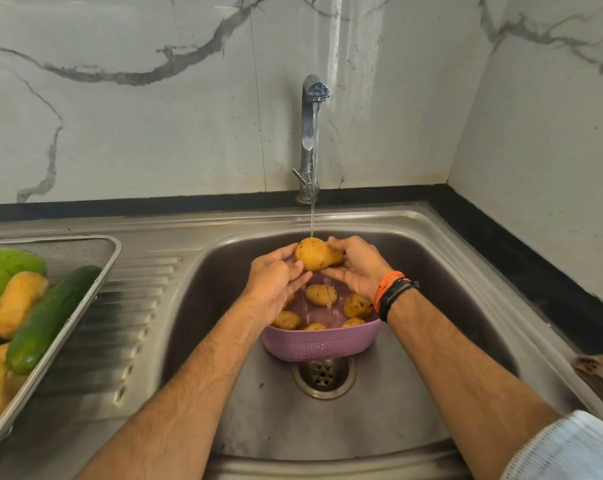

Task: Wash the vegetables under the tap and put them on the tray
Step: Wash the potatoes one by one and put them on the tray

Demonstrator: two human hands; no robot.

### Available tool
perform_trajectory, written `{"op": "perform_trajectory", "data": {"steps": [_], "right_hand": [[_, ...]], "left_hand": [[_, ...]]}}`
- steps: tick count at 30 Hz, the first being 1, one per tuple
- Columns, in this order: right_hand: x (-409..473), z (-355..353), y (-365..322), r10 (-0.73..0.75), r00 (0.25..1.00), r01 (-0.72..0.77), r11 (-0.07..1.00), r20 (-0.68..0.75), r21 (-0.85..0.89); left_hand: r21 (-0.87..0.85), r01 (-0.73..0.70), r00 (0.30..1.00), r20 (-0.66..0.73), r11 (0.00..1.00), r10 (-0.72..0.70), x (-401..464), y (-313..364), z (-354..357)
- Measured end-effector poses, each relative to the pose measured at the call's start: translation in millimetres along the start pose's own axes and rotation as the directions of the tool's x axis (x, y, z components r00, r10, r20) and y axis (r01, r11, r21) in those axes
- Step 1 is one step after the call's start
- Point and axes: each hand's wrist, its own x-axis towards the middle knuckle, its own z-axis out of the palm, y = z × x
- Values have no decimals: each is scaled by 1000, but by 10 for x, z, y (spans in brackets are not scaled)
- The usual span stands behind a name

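Hands [322, 271] cup 1 potato [315, 258] under running tap [310, 133], forearms converging

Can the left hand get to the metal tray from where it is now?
Probably yes. The left hand holds the potato with the right hand over the pink basket; only bare draining board lies between it and the metal tray.
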Motion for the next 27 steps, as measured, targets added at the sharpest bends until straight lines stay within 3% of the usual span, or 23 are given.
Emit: {"op": "perform_trajectory", "data": {"steps": [12,16,21,27], "right_hand": [[-66,27,26,-28,999,28,1000,21,-3],[-137,36,46,-77,997,78,994,14,-78],[-266,74,152,-165,986,166,964,20,-207],[-610,176,251,-199,972,229,915,121,-331]], "left_hand": [[-42,51,998,-42,998,-53,37,-19,-28],[-34,30,999,-20,999,-30,-20,16,-39],[90,-55,998,12,994,54,-170,55,-47],[316,-70,992,-81,946,101,-386,157,-210]]}}
